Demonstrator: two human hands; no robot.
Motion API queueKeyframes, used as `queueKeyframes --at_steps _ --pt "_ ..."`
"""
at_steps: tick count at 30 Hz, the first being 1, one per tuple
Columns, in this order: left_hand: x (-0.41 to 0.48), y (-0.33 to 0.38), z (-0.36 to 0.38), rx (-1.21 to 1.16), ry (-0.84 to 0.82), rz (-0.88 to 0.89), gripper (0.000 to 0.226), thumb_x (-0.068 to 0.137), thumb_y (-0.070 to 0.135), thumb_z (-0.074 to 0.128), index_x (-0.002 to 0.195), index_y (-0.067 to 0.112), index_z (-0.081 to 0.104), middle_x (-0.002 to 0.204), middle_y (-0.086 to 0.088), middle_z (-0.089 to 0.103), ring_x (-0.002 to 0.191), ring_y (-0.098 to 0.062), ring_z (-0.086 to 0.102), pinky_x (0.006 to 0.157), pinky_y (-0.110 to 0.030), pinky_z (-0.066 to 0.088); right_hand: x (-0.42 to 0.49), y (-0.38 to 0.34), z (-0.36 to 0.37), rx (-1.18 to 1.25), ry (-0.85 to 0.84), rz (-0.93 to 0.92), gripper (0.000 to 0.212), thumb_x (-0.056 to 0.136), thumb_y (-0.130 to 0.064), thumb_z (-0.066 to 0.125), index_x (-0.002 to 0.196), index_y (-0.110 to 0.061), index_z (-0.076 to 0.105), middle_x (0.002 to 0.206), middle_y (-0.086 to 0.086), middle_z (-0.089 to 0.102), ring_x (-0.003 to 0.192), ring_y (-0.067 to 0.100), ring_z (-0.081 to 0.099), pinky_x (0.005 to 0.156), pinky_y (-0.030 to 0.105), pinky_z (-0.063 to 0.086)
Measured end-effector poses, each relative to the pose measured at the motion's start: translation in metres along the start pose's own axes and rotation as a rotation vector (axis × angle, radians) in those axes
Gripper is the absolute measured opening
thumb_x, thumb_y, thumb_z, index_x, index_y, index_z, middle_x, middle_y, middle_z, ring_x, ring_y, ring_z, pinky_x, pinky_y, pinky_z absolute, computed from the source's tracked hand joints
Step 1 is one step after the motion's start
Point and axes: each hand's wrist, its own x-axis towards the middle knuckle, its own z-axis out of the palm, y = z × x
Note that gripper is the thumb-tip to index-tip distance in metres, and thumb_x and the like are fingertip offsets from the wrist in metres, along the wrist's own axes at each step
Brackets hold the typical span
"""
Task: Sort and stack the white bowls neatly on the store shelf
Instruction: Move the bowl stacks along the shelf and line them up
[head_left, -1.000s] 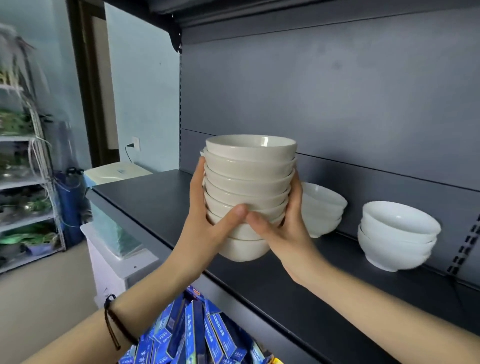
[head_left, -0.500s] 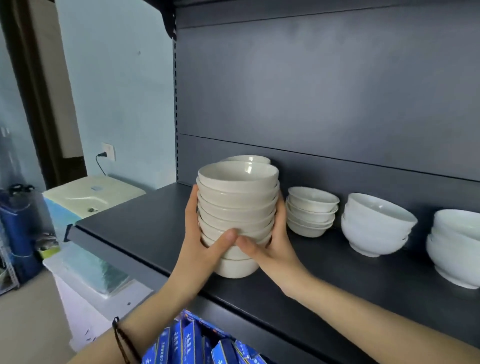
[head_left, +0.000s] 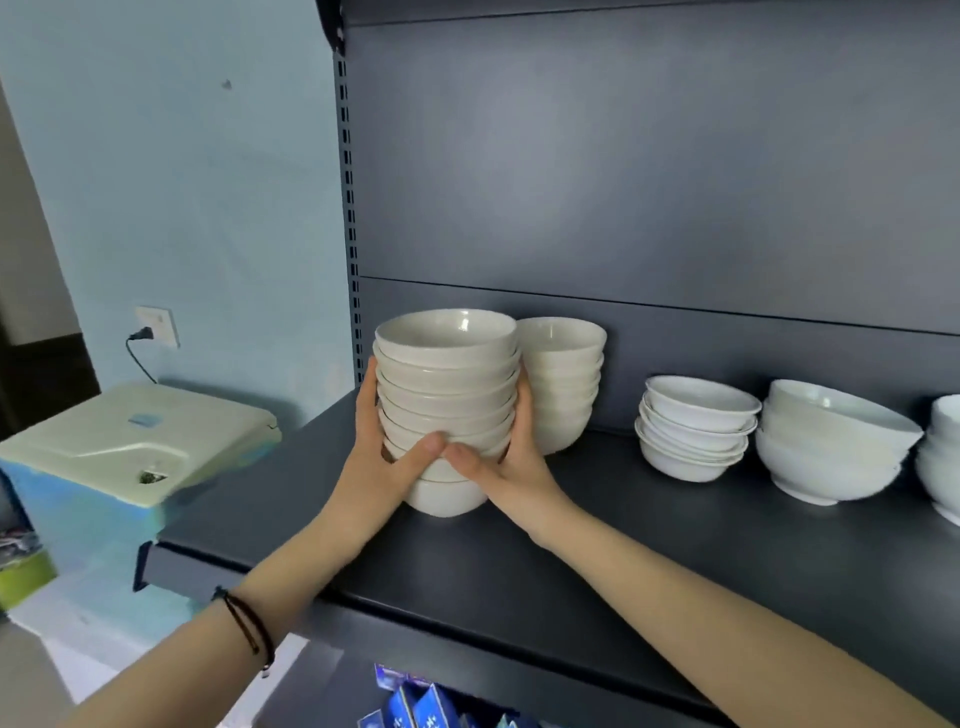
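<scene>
A tall stack of several cream-white bowls (head_left: 447, 384) stands near the left end of the dark shelf (head_left: 649, 545). My left hand (head_left: 382, 462) grips its left side and my right hand (head_left: 506, 460) grips its right side, thumbs meeting at the front. The stack's foot looks to be at the shelf surface; whether it touches is unclear. Right behind it stands a second cream stack (head_left: 563, 379), partly hidden. Farther right are a low stack of shallow white bowls (head_left: 696, 426) and a stack of larger white bowls (head_left: 831, 441).
Another white bowl stack (head_left: 943, 457) is cut off at the right edge. The shelf's dark back panel rises behind the bowls. Left of the shelf sits a cream-lidded appliance (head_left: 130, 441) below a wall socket. Blue boxes (head_left: 415, 706) lie under the shelf.
Both hands have carried the cream stack lower and deeper onto the shelf, down to its surface in front of the second cream stack. The view has shifted right.
</scene>
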Motion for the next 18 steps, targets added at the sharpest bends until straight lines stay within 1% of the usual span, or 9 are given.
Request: queueKeyframes --at_steps 3,4,6,7,10,12,15,16,18 --pt "0.02 -0.017 -0.021 -0.017 -0.046 -0.04 0.101 0.069 0.056 0.07 0.15 0.041 0.011 0.148 0.028 0.032 0.133 0.01 0.034 0.108 -0.014 0.035 0.024 0.012 0.015 -0.058 0.066 -0.016 0.102 0.07 -0.032 0.083 0.128 -0.069 0.007 0.145 -0.033 0.029 0.135 -0.01 0.033 0.107 0.021 0.036" --pt "0.027 -0.024 -0.027 -0.023 -0.056 -0.052 0.1 0.07 0.054 0.07 0.151 0.039 0.013 0.148 0.025 0.034 0.134 0.007 0.035 0.111 -0.022 0.035 0.031 0.016 0.02 -0.078 0.092 -0.025 0.103 0.071 -0.032 0.083 0.131 -0.067 0.007 0.148 -0.029 0.028 0.137 -0.008 0.031 0.111 0.026 0.035" --pt "0.041 -0.035 -0.035 -0.032 -0.072 -0.073 0.1 0.071 0.059 0.071 0.151 0.037 0.014 0.151 0.016 0.036 0.137 -0.002 0.036 0.115 -0.038 0.033 0.044 0.022 0.028 -0.12 0.143 -0.04 0.108 0.068 -0.038 0.083 0.139 -0.06 0.005 0.154 -0.023 0.023 0.141 -0.003 0.026 0.116 0.033 0.031" --pt "0.047 -0.039 -0.038 -0.038 -0.079 -0.084 0.1 0.071 0.06 0.071 0.151 0.037 0.015 0.151 0.014 0.036 0.138 -0.005 0.036 0.115 -0.042 0.031 0.05 0.025 0.031 -0.13 0.16 -0.039 0.109 0.068 -0.039 0.083 0.14 -0.057 0.004 0.155 -0.023 0.021 0.142 -0.004 0.025 0.117 0.034 0.03" --pt "0.064 -0.053 -0.042 -0.032 -0.079 -0.099 0.089 0.078 0.056 0.067 0.15 0.04 0.018 0.149 0.014 0.04 0.136 -0.007 0.039 0.115 -0.043 0.031 0.067 0.034 0.034 -0.147 0.186 -0.027 0.105 0.073 -0.03 0.084 0.136 -0.061 0.005 0.149 -0.033 0.022 0.137 -0.011 0.026 0.115 0.028 0.03" --pt "0.074 -0.063 -0.044 -0.026 -0.072 -0.133 0.086 0.075 0.065 0.066 0.147 0.046 0.022 0.146 0.018 0.044 0.134 -0.007 0.042 0.114 -0.044 0.033 0.077 0.038 0.036 -0.162 0.216 -0.022 0.106 0.074 -0.026 0.084 0.136 -0.059 0.005 0.146 -0.035 0.022 0.137 -0.012 0.026 0.114 0.023 0.029" --pt "0.081 -0.075 -0.042 -0.054 -0.047 -0.172 0.081 0.074 0.066 0.064 0.145 0.049 0.027 0.143 0.02 0.047 0.131 -0.001 0.044 0.114 -0.04 0.034 0.087 0.044 0.04 -0.184 0.268 -0.031 0.11 0.073 -0.022 0.084 0.145 -0.045 0.005 0.143 -0.039 0.02 0.136 -0.014 0.025 0.111 0.013 0.028" --pt "0.082 -0.078 -0.041 -0.061 -0.036 -0.182 0.081 0.075 0.064 0.063 0.145 0.048 0.027 0.143 0.021 0.047 0.13 0.002 0.044 0.114 -0.038 0.034 0.09 0.046 0.041 -0.194 0.282 -0.035 0.111 0.073 -0.021 0.084 0.148 -0.04 0.005 0.145 -0.037 0.02 0.137 -0.014 0.024 0.111 0.012 0.027" --pt "0.084 -0.083 -0.039 -0.074 -0.019 -0.195 0.08 0.075 0.062 0.061 0.145 0.048 0.026 0.143 0.022 0.046 0.128 0.005 0.044 0.114 -0.035 0.034 0.094 0.049 0.043 -0.216 0.307 -0.044 0.113 0.071 -0.025 0.085 0.152 -0.032 0.007 0.15 -0.029 0.022 0.139 -0.01 0.023 0.113 0.014 0.025"
